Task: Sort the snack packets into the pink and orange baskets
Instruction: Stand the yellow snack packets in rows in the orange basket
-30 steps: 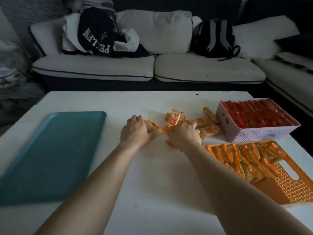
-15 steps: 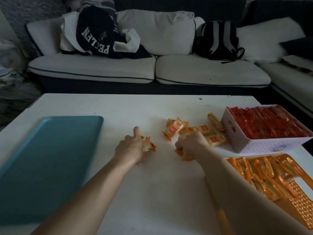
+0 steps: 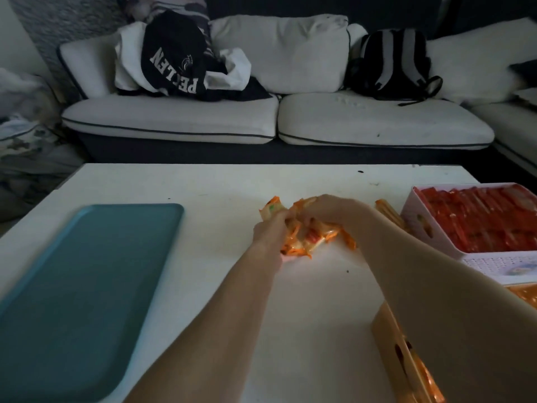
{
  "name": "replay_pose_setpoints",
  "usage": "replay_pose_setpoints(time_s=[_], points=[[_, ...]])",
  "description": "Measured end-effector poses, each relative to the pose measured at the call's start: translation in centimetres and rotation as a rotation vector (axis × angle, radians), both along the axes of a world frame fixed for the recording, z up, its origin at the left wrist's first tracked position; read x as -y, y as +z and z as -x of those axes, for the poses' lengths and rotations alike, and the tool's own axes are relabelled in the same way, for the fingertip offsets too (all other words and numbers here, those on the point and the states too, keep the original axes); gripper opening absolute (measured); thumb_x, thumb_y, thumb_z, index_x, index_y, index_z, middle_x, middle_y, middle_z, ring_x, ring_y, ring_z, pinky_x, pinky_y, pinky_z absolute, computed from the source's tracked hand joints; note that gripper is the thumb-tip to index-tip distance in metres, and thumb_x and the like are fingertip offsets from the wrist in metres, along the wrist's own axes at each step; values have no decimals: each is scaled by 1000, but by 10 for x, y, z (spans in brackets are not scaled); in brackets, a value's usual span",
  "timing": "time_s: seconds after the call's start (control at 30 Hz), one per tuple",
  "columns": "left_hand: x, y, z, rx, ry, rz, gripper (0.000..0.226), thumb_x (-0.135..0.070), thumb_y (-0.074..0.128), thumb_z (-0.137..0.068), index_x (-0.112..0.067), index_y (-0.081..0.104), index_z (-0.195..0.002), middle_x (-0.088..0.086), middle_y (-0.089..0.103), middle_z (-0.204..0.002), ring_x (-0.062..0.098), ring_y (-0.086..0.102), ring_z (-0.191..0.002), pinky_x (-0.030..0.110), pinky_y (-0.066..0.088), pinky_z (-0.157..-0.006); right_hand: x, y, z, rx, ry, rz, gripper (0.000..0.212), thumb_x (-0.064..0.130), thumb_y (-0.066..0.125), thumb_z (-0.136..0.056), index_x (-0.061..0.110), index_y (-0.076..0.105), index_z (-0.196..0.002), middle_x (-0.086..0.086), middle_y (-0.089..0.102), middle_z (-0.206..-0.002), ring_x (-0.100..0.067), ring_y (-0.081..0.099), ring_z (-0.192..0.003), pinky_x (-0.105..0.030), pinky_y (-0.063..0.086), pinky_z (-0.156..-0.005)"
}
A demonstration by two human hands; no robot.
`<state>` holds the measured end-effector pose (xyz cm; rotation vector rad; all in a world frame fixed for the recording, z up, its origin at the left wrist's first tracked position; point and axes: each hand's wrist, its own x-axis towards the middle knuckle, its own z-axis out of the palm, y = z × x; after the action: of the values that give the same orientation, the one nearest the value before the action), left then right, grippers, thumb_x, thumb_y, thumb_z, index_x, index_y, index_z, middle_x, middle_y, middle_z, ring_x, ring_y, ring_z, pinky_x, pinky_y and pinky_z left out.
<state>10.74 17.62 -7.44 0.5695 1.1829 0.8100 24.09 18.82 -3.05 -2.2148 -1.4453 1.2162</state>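
Note:
Orange snack packets (image 3: 305,241) are bunched together at the middle of the white table. My left hand (image 3: 268,232) grips the bunch from the left. My right hand (image 3: 331,209) curls over it from above and the right. One more packet (image 3: 389,212) lies just behind my right wrist. The pink basket (image 3: 418,225) stands at the right, filled with red packets (image 3: 479,219). The orange basket (image 3: 406,359) lies at the lower right, mostly hidden by my right forearm.
A teal tray (image 3: 84,292) lies on the left part of the white table (image 3: 203,184). Behind the table stands a white sofa (image 3: 276,117) with dark clothes (image 3: 174,59) and a black backpack (image 3: 389,62).
Both hands came together and gathered the loose orange packets into one bunch. The camera tilted, so the orange basket slid towards the lower right edge.

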Motion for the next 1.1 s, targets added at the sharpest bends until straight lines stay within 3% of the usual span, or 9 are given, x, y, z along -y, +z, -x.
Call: replay_pose_setpoints(time_s=[0.13, 0.33, 0.53, 0.63, 0.73, 0.83, 0.9, 0.97, 1.1], points=[[32, 7, 7, 120, -46, 94, 34, -31, 67, -92, -16, 62, -122, 21, 71, -118, 43, 68, -107, 64, 51, -95, 24, 9, 1, -187, -134, 127, 31, 29, 71, -78, 16, 68, -106, -12, 73, -104, -28, 71, -93, -42, 58, -89], [88, 40, 31, 119, -81, 34, 34, -29, 66, -93, -15, 64, -124, 19, 75, -112, 39, 71, -106, 59, 52, -98, 90, 29, 19, -312, -258, -8, 21, 30, 66, -81, 16, 65, -97, -8, 70, -99, -22, 67, -88, -37, 58, -86], [158, 94, 3, -49, -174, -169, 32, -33, 73, -85, -18, 72, -113, 10, 79, -99, 32, 75, -94, 49, 62, -78, 182, 77, -8, -358, -273, -352, 31, 37, 74, -81, 15, 68, -103, -8, 73, -93, -27, 72, -91, -42, 61, -86], [193, 112, -41, -84, -196, -308, 59, -40, 79, -65, -23, 67, -120, 9, 78, -103, 30, 76, -93, 43, 62, -67, 231, 89, -49, -440, -345, -536, 39, 35, 78, -70, 14, 73, -103, -9, 77, -91, -29, 75, -90, -47, 62, -85], [231, 111, -89, -106, -215, -455, 79, -43, 84, -50, -27, 58, -122, 4, 75, -106, 23, 75, -93, 45, 63, -82, 281, 84, -97, -496, -445, -597, 48, 27, 78, -69, 12, 68, -114, -15, 75, -103, -32, 75, -93, -55, 61, -84], [263, 100, -129, -207, -309, -598, 65, -29, 88, -71, -27, 52, -126, -4, 70, -104, 7, 68, -87, 13, 54, -71, 319, 68, -139, -560, -547, -623, 36, 14, 76, -85, 12, 64, -118, -19, 73, -110, -37, 73, -99, -58, 59, -86], [271, 90, -145, -357, -410, -681, 74, -26, 86, -76, -26, 43, -137, -5, 66, -116, 7, 64, -93, 6, 44, -62, 331, 55, -154, -582, -544, -615, 32, 10, 71, -90, 9, 63, -120, -19, 73, -110, -37, 73, -97, -57, 59, -86], [275, 83, -150, -553, -513, -746, 91, -33, 87, -72, -29, 34, -146, -6, 60, -127, 14, 61, -109, 11, 44, -74, 338, 41, -162, -495, -504, -535, 39, 15, 72, -90, 11, 58, -127, -15, 72, -115, -31, 73, -96, -51, 61, -86], [275, 86, -134, -890, -624, -869, 118, -60, 86, -65, -28, 21, -158, -2, 37, -158, 20, 38, -144, 35, 38, -111, 338, 33, -172, 1, -390, -510, 80, 43, 83, -77, 21, 45, -144, 2, 54, -136, -18, 54, -123, -38, 50, -100]])
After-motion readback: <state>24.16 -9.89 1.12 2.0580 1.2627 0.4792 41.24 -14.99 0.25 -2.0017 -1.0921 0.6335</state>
